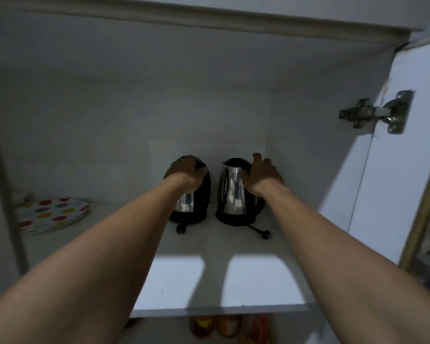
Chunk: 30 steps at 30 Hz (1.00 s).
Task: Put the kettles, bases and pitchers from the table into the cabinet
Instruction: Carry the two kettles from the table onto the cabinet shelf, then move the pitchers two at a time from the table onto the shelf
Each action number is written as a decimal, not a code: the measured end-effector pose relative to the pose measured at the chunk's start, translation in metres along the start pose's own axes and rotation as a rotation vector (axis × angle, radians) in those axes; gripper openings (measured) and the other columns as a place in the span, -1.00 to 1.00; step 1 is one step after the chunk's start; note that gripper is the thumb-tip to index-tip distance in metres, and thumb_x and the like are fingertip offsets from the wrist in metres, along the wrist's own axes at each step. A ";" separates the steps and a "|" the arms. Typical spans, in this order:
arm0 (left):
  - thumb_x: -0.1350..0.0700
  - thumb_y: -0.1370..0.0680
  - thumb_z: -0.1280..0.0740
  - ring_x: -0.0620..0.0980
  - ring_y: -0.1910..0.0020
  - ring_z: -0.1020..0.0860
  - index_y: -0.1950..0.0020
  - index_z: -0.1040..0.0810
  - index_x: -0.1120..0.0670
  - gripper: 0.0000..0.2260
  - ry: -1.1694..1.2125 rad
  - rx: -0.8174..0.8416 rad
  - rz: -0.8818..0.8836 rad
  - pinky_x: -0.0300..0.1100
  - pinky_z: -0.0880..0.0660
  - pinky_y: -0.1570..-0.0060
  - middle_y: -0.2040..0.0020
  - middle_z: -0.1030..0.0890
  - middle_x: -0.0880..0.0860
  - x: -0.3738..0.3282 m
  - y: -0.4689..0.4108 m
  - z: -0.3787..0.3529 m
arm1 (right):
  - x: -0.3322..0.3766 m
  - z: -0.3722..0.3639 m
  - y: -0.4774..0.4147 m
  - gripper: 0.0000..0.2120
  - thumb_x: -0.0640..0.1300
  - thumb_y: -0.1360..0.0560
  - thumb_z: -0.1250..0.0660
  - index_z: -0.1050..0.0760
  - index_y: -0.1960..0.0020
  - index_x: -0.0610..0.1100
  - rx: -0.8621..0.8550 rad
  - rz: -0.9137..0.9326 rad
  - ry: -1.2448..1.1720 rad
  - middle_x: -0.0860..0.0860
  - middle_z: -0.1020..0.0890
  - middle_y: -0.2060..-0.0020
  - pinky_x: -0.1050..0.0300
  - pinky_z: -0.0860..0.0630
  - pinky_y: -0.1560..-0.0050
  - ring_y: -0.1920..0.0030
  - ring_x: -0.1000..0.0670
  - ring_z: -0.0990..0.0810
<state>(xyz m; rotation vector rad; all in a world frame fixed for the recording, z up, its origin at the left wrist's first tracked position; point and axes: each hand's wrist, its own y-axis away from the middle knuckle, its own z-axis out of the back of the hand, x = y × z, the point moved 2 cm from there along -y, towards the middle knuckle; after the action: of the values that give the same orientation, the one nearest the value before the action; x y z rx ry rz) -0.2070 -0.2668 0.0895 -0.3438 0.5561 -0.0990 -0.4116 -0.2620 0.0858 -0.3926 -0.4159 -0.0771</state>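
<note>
Two steel-and-black kettles stand upright side by side at the back of the white cabinet shelf [233, 281], each on a black base. My left hand [186, 173] grips the top of the left kettle [194, 202]. My right hand [262, 173] rests against the upper right side of the right kettle [233, 192], with its fingers spread. The left kettle's base [188, 218] and the right kettle's base [235, 220] each have a short black cord with a plug lying in front. No pitchers are in view.
A stack of polka-dot plates [51, 214] lies at the shelf's left. The cabinet door [407, 157] stands open on the right, with a metal hinge [375, 111]. Bottles [229, 326] stand on the shelf below. The shelf's front half is bare.
</note>
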 end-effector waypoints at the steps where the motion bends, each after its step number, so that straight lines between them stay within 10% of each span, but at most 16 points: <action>1: -0.10 -0.65 -0.20 0.19 -0.33 -0.46 -0.44 -0.40 0.10 -0.57 -0.035 -0.008 -0.043 -0.12 -0.39 -0.13 -0.39 -0.49 0.16 0.001 0.008 0.007 | 0.006 0.004 0.008 -0.38 0.12 -0.65 -0.19 -0.10 -0.60 -0.11 0.001 0.009 0.013 -0.22 -0.29 -0.49 -0.13 -0.41 -0.36 -0.46 -0.29 -0.33; 19: -0.14 -0.66 -0.13 0.23 -0.36 -0.45 -0.49 -0.38 0.13 -0.50 -0.357 -0.193 -0.029 -0.02 -0.39 -0.28 -0.37 -0.51 0.25 0.072 0.231 0.172 | 0.165 0.037 0.198 -0.45 0.18 -0.61 -0.21 -0.40 -0.41 -0.20 0.074 0.324 0.022 -0.27 -0.47 -0.39 -0.16 -0.44 -0.36 -0.42 -0.31 -0.41; 30: -0.17 -0.66 -0.09 0.20 -0.46 -0.30 -0.51 -0.33 0.10 -0.49 -0.574 -0.292 0.327 0.17 -0.29 -0.39 -0.46 -0.41 0.18 0.164 0.434 0.269 | 0.297 0.004 0.344 -0.35 0.19 -0.64 -0.17 -0.17 -0.60 -0.12 0.245 0.626 -0.135 -0.25 -0.31 -0.53 -0.26 -0.30 -0.47 -0.54 -0.28 -0.25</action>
<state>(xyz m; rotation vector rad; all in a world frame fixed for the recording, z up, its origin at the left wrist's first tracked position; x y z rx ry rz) 0.0747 0.1889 0.0708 -0.5356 0.0484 0.3915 -0.0892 0.0586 0.0884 -0.2717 -0.4139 0.6070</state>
